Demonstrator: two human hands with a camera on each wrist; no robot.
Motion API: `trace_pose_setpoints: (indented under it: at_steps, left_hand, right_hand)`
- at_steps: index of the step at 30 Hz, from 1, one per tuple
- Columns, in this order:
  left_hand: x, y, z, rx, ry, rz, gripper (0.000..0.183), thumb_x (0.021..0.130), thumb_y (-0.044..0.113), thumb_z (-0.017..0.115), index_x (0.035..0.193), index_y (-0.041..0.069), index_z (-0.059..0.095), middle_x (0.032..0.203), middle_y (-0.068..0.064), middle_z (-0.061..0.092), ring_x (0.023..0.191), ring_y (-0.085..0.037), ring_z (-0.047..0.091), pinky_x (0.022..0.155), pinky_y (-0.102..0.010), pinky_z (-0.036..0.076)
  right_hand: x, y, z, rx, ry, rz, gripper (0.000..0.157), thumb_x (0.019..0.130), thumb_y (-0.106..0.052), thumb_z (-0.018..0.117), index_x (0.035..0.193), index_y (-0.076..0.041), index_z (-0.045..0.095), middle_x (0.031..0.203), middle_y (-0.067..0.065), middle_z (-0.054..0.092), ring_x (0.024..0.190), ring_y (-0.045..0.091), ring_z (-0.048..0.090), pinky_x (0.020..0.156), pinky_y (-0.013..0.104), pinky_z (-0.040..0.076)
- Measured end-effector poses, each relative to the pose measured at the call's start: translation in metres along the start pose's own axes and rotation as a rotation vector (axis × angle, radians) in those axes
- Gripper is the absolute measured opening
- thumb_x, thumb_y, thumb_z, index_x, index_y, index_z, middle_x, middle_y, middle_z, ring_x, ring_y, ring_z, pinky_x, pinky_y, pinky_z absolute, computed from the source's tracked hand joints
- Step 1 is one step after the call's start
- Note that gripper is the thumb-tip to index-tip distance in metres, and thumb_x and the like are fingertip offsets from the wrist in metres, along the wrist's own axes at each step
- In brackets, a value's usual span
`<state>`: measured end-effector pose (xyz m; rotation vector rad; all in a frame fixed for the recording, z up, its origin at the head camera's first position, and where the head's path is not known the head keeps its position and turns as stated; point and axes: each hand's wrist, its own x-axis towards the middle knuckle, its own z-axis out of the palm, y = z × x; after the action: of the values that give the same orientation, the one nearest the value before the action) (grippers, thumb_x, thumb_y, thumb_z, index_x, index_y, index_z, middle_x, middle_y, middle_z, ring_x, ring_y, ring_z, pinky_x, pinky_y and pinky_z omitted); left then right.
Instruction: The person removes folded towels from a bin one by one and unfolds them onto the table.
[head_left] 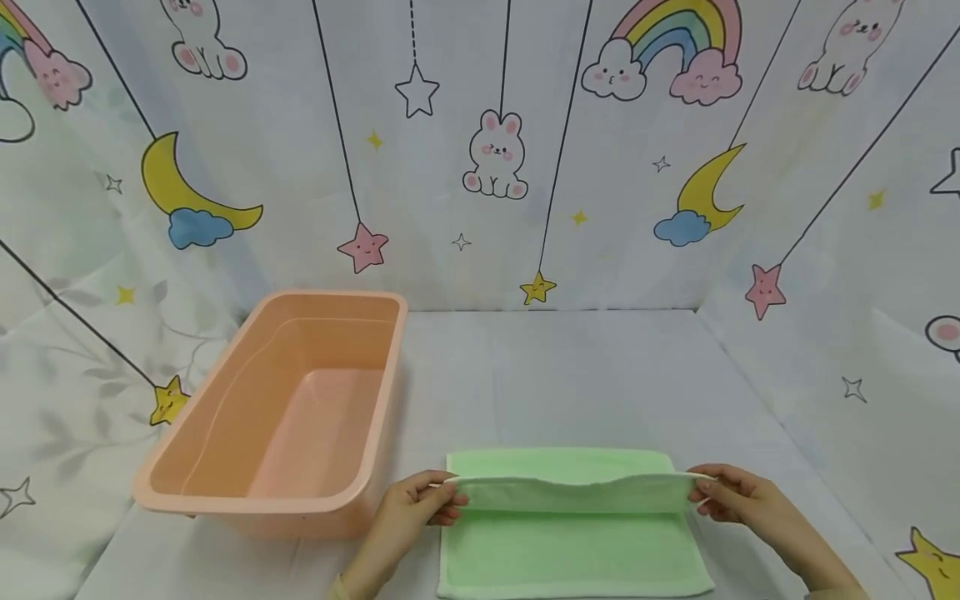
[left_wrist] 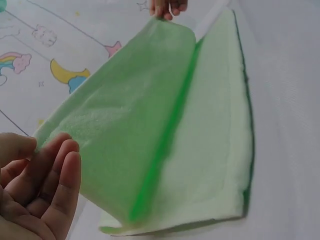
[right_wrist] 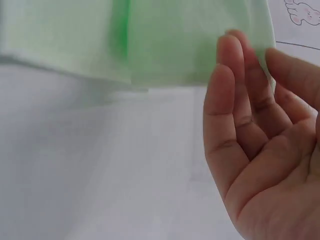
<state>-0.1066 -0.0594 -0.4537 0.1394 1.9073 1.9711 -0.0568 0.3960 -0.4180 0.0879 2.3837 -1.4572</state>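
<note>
A light green towel (head_left: 570, 554) lies on the white surface, one flap of it raised across its width. My left hand (head_left: 416, 504) pinches the left corner of that raised edge between thumb and forefinger. At the opposite corner my right hand (head_left: 738, 496) pinches the same edge. In the left wrist view, the lifted flap (left_wrist: 125, 105) slopes up from a deep green crease, and the left hand (left_wrist: 42, 185) has its other fingers loosely bent. The right wrist view has the right hand (right_wrist: 265, 130) at the towel's corner, thumb and forefinger on the cloth.
A peach plastic basin (head_left: 386, 392) stands left of the towel, close to the left hand, with bare inside walls. Behind and at both sides hangs a white cloth backdrop (head_left: 450, 183) printed with rabbits, moons and stars. White sheeting (head_left: 570, 375) covers the work surface.
</note>
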Motion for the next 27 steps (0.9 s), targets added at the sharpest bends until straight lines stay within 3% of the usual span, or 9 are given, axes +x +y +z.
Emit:
trace_pose_setpoints:
  at_steps: [3, 7, 14, 19, 27]
  left_hand:
    - [0.014, 0.004, 0.001, -0.084, 0.021, -0.01, 0.04, 0.089, 0.026, 0.061, 0.116, -0.004, 0.058, 0.099, -0.013, 0.072, 0.08, -0.014, 0.069, 0.076, -0.032, 0.056]
    - [0.033, 0.011, 0.003, -0.138, 0.057, 0.015, 0.041, 0.09, 0.025, 0.06, 0.12, -0.001, 0.055, 0.107, -0.013, 0.07, 0.085, -0.014, 0.069, 0.079, -0.031, 0.056]
    - [0.062, 0.023, 0.004, -0.142, 0.096, 0.068, 0.039, 0.095, 0.022, 0.052, 0.129, 0.002, 0.049, 0.126, -0.017, 0.06, 0.107, -0.022, 0.063, 0.089, -0.035, 0.052]
    - [0.087, 0.031, 0.004, -0.14, 0.095, 0.059, 0.044, 0.095, 0.02, 0.051, 0.136, 0.005, 0.041, 0.136, -0.015, 0.051, 0.121, -0.028, 0.053, 0.098, -0.041, 0.046]
    - [0.12, 0.044, 0.016, -0.191, 0.166, 0.042, 0.041, 0.097, 0.026, 0.047, 0.135, 0.013, 0.041, 0.138, -0.009, 0.05, 0.127, -0.028, 0.047, 0.102, -0.046, 0.042]
  right_hand:
    - [0.008, -0.004, 0.001, 0.065, 0.033, -0.068, 0.038, 0.101, -0.027, 0.04, 0.133, -0.008, 0.046, 0.109, -0.013, 0.066, 0.097, 0.013, 0.066, 0.082, 0.027, 0.054]
    - [0.021, -0.01, 0.0, 0.11, 0.06, -0.122, 0.042, 0.1, -0.026, 0.041, 0.138, -0.009, 0.038, 0.116, -0.019, 0.061, 0.103, 0.009, 0.064, 0.087, 0.025, 0.052]
    - [0.047, -0.019, -0.006, 0.145, 0.066, -0.213, 0.047, 0.1, -0.023, 0.041, 0.144, -0.008, 0.028, 0.125, -0.017, 0.052, 0.109, -0.001, 0.059, 0.09, 0.02, 0.05]
    - [0.068, -0.025, -0.012, 0.215, 0.041, -0.279, 0.047, 0.101, -0.02, 0.039, 0.145, -0.008, 0.024, 0.127, -0.012, 0.049, 0.112, -0.003, 0.057, 0.091, 0.017, 0.048]
    - [0.099, -0.035, -0.023, 0.457, -0.032, -0.242, 0.042, 0.101, -0.017, 0.038, 0.141, -0.014, 0.025, 0.126, -0.015, 0.051, 0.112, 0.0, 0.058, 0.092, 0.019, 0.048]
